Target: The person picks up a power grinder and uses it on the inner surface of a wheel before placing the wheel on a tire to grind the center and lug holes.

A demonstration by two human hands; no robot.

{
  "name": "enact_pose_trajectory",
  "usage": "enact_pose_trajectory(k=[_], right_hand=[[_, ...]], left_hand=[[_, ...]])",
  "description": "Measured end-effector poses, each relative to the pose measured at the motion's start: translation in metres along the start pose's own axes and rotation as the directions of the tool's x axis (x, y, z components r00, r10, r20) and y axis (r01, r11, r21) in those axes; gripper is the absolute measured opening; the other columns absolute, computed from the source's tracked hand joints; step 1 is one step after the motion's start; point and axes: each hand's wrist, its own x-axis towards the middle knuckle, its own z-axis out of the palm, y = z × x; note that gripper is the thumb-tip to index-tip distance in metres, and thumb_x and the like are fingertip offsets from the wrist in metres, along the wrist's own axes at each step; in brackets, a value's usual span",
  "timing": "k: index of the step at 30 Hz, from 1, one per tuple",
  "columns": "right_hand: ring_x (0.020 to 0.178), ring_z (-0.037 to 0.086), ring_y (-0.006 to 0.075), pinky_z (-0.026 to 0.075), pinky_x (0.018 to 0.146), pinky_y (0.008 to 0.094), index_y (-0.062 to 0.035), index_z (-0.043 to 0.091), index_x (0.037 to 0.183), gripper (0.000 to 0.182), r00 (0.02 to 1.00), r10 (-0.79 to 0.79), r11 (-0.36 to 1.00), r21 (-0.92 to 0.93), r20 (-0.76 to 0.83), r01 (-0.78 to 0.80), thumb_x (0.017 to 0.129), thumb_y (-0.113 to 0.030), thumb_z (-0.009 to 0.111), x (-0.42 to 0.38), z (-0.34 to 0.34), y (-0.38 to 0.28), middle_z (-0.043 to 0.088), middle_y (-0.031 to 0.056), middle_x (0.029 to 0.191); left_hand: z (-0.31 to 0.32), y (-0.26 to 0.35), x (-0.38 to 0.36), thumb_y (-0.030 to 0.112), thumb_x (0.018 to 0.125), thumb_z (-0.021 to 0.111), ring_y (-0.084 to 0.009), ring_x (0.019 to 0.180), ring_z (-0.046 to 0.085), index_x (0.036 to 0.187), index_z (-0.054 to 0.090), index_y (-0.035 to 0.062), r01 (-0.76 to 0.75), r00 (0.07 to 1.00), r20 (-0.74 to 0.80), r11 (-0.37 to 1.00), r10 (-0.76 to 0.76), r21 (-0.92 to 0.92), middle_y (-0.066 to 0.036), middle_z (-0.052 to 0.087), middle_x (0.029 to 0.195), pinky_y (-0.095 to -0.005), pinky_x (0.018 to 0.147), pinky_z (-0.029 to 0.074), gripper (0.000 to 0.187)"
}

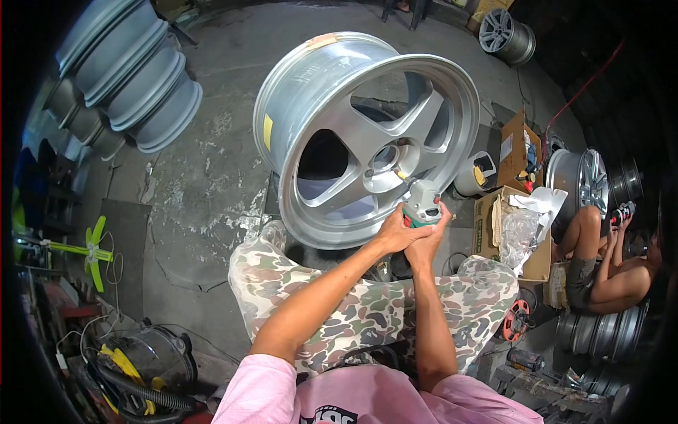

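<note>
A large silver alloy wheel (395,130) stands tilted in front of my knees, its spoked face turned toward me. My left hand (398,234) and my right hand (428,242) are both closed around a grey-and-green handheld rotary grinder (423,201). From the grinder, a thin shaft with a small yellowish tip (401,174) reaches to the wheel's hub area, near the centre bore. A yellow sticker (268,132) is on the barrel's left side, and a tan patch (322,41) marks the far rim.
Stacked rims (141,78) rise at the left, above a green fan (94,252) and a black vacuum (152,360). Cardboard boxes (487,230) and a white bucket (472,174) sit at the right. Beyond them, another person (614,279) holds a tool near a chrome wheel (565,177).
</note>
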Motion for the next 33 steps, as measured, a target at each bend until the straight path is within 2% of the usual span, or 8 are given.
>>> enact_pose_trajectory(k=[12, 14, 18, 21, 23, 27, 29, 33], right_hand=[[0.108, 0.062, 0.023, 0.05, 0.094, 0.0362, -0.0066, 0.035, 0.145, 0.084, 0.998, 0.045, 0.998, 0.047, 0.035, -0.046, 0.076, -0.008, 0.085, 0.004, 0.0, 0.004, 0.062, 0.0153, 0.12], [0.103, 0.069, 0.0303, 0.052, 0.09, 0.0409, -0.0077, 0.037, 0.144, 0.084, 0.996, -0.092, 0.995, -0.05, -0.012, 0.091, 0.075, -0.013, 0.086, 0.007, -0.002, 0.0, 0.069, 0.019, 0.112], [0.103, 0.069, 0.0302, 0.052, 0.09, 0.0408, -0.0074, 0.037, 0.144, 0.085, 0.999, -0.046, 0.996, -0.069, 0.022, 0.048, 0.075, -0.012, 0.086, 0.007, -0.003, -0.007, 0.069, 0.019, 0.112], [0.103, 0.069, 0.0295, 0.052, 0.09, 0.0404, -0.0068, 0.037, 0.144, 0.085, 0.999, -0.023, 0.999, -0.045, 0.029, 0.025, 0.075, -0.012, 0.086, 0.006, -0.001, -0.002, 0.069, 0.019, 0.113], [0.111, 0.061, 0.0235, 0.048, 0.097, 0.0359, -0.0065, 0.034, 0.146, 0.087, 0.995, 0.06, 0.998, 0.011, 0.077, -0.061, 0.076, -0.009, 0.085, 0.005, -0.001, -0.007, 0.062, 0.0154, 0.121], [0.111, 0.061, 0.0238, 0.048, 0.097, 0.0363, -0.006, 0.035, 0.145, 0.087, 0.998, 0.025, 0.994, 0.102, 0.054, -0.031, 0.075, -0.01, 0.086, 0.008, 0.001, 0.004, 0.062, 0.0154, 0.121], [0.105, 0.068, 0.0298, 0.052, 0.092, 0.0409, -0.0067, 0.037, 0.145, 0.084, 0.994, -0.103, 0.994, -0.031, 0.022, 0.104, 0.076, -0.012, 0.085, 0.01, -0.001, 0.0, 0.068, 0.0207, 0.113], [0.105, 0.069, 0.0333, 0.052, 0.091, 0.0425, -0.0072, 0.037, 0.144, 0.083, 0.994, -0.104, 0.992, -0.063, 0.038, 0.106, 0.076, -0.012, 0.085, 0.012, -0.003, -0.011, 0.069, 0.0224, 0.113]], left_hand=[[0.001, -0.011, 0.009, 0.042, 0.075, 0.09, -0.0252, 0.126, 0.059, 0.145, 0.042, -0.0042, -0.047, 0.998, -0.033, 0.999, 0.047, -0.002, -0.018, 0.061, 0.135, -0.0384, 0.111, 0.044, 0.097], [0.003, -0.006, 0.007, 0.042, 0.075, 0.091, -0.0249, 0.127, 0.059, 0.145, 0.041, -0.0046, -0.029, 0.999, -0.03, 1.0, 0.029, -0.007, -0.018, 0.06, 0.136, -0.0382, 0.111, 0.044, 0.097], [0.003, -0.013, 0.01, 0.043, 0.075, 0.091, -0.0247, 0.128, 0.058, 0.144, 0.041, -0.0046, -0.058, 0.998, -0.024, 0.996, 0.056, -0.07, -0.018, 0.06, 0.136, -0.0382, 0.111, 0.044, 0.098], [0.002, -0.018, 0.012, 0.044, 0.074, 0.091, -0.0247, 0.126, 0.059, 0.144, 0.041, -0.0048, -0.079, 0.996, -0.033, 0.995, 0.078, -0.053, -0.019, 0.06, 0.135, -0.0382, 0.11, 0.045, 0.099], [0.0, -0.011, 0.007, 0.045, 0.073, 0.091, -0.0243, 0.125, 0.06, 0.144, 0.042, -0.0046, -0.051, 0.997, -0.056, 0.999, 0.051, 0.012, -0.019, 0.061, 0.134, -0.0377, 0.109, 0.046, 0.1], [0.003, -0.018, 0.013, 0.045, 0.074, 0.091, -0.0241, 0.124, 0.06, 0.144, 0.042, -0.0038, -0.035, 0.996, -0.078, 0.997, 0.04, 0.065, -0.018, 0.061, 0.133, -0.0371, 0.108, 0.046, 0.099], [0.003, -0.012, 0.012, 0.044, 0.074, 0.091, -0.0239, 0.124, 0.06, 0.145, 0.042, -0.0033, -0.027, 0.998, -0.048, 1.0, 0.027, -0.001, -0.017, 0.061, 0.134, -0.0371, 0.108, 0.046, 0.098], [0.002, -0.012, 0.012, 0.041, 0.076, 0.091, -0.024, 0.124, 0.06, 0.146, 0.042, -0.0024, -0.114, 0.993, -0.012, 0.983, 0.114, -0.141, -0.017, 0.061, 0.135, -0.0373, 0.109, 0.046, 0.096]])
